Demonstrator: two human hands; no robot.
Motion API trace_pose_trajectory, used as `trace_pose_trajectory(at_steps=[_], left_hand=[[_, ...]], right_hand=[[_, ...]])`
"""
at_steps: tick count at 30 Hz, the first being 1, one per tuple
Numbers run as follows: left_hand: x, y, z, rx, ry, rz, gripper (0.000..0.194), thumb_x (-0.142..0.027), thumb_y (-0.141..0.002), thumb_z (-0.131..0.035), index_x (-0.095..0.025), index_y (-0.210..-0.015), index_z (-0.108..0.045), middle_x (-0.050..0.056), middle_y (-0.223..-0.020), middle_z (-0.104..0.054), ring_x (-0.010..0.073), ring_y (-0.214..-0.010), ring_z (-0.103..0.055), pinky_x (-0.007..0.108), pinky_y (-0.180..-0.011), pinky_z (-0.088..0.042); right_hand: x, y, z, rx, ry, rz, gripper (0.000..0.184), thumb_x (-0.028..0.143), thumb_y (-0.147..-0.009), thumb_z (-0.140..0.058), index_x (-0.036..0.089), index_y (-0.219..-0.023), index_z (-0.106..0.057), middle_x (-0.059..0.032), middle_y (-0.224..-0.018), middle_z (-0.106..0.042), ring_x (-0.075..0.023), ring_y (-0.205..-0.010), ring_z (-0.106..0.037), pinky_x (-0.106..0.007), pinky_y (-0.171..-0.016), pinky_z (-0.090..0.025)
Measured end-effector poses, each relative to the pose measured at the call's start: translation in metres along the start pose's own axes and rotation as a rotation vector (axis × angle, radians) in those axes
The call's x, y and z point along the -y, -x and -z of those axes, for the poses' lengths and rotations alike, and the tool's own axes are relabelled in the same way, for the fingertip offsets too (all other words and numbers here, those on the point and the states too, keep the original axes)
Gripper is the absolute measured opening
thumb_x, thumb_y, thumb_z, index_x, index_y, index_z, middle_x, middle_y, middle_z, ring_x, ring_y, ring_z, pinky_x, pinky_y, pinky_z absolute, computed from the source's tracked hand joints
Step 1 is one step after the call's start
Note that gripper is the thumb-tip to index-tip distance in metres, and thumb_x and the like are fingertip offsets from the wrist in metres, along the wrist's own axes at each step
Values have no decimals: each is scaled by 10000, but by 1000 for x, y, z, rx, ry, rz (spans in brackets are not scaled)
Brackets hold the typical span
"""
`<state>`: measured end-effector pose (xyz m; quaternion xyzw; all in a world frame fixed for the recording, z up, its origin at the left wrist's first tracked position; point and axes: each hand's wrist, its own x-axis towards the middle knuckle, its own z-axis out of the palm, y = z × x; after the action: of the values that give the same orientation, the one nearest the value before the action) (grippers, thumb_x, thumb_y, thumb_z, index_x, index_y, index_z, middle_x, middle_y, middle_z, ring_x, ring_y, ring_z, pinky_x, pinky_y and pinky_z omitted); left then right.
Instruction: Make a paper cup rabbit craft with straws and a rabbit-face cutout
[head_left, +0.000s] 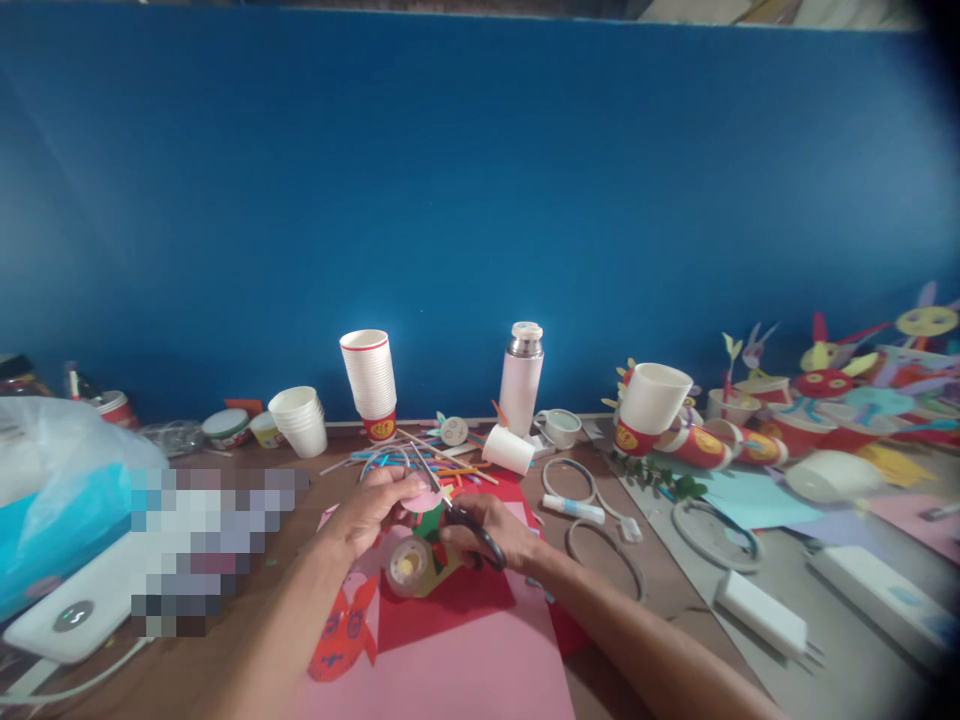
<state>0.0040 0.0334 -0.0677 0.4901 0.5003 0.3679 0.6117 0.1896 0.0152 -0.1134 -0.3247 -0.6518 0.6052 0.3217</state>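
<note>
My left hand (384,510) pinches a small piece of pink paper (422,499) above the table's middle. In my right hand (491,532) is a pair of scissors (480,537) with black handles; its blades point up and left, beside the pink paper. Whether the blades touch the paper I cannot tell. Just below the hands lies a roll of clear tape (409,566). Red paper (450,625) and a pink sheet (442,685) are spread under it. To the lower left, an orange paper animal face (343,635) with drawn features lies on the pink sheet.
Behind my hands are scattered colored sticks (450,465), a tall cup stack (367,375), a tipped white cup (508,450) and a thermos (521,380). A glue stick (573,509) and cables lie right. Paper-cup animals (825,390) crowd the far right; a plastic bag (67,480) sits left.
</note>
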Motion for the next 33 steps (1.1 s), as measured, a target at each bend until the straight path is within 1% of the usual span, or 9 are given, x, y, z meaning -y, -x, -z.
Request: trace_pose_trajectory(at_steps=[5,16,21,26,30,33], left_hand=[[-5,4,0,7,-32,2,194,-301,-622,-662,-123,-665,-597,16,-552,-601,81,-420,-483,176,-386,-304],[-12,11,0,29,-41,42,152,-266,-586,-661,-130,-625,-603,23,-535,-610,104,-447,-514,185,-399,-328],[-12,10,1,44,-40,50,157,-269,-585,-664,-132,-627,-600,20,-539,-611,111,-461,-525,198,-423,-358],[-11,9,3,34,-51,62,183,-301,-604,-668,-140,-658,-602,20,-553,-617,120,-471,-533,210,-433,-380],[-8,7,3,16,-2,63,253,-362,-601,-691,-142,-704,-621,2,-551,-600,106,-451,-507,218,-440,-385],[-4,5,1,11,46,56,282,-357,-579,-714,-142,-746,-639,16,-609,-627,120,-505,-539,230,-478,-408]], right_hand=[[2,0,0,22,10,6,234,364,-710,-628,158,-710,-518,50,-501,-511,-65,-406,-448,-149,-364,-310],[12,2,-1,62,17,-18,237,367,-703,-633,147,-716,-547,56,-499,-490,-62,-416,-445,-158,-391,-332],[9,2,0,52,27,-26,235,363,-694,-642,147,-709,-549,59,-498,-492,-58,-409,-448,-154,-385,-337],[7,2,0,42,24,-18,224,353,-695,-638,156,-685,-532,59,-484,-489,-65,-399,-444,-155,-358,-316],[5,0,-1,-8,18,-15,222,363,-706,-624,162,-707,-529,57,-482,-499,-67,-394,-436,-162,-361,-309],[2,-1,0,-52,-10,-18,243,387,-713,-614,162,-726,-522,58,-489,-501,-67,-400,-444,-168,-379,-329]])
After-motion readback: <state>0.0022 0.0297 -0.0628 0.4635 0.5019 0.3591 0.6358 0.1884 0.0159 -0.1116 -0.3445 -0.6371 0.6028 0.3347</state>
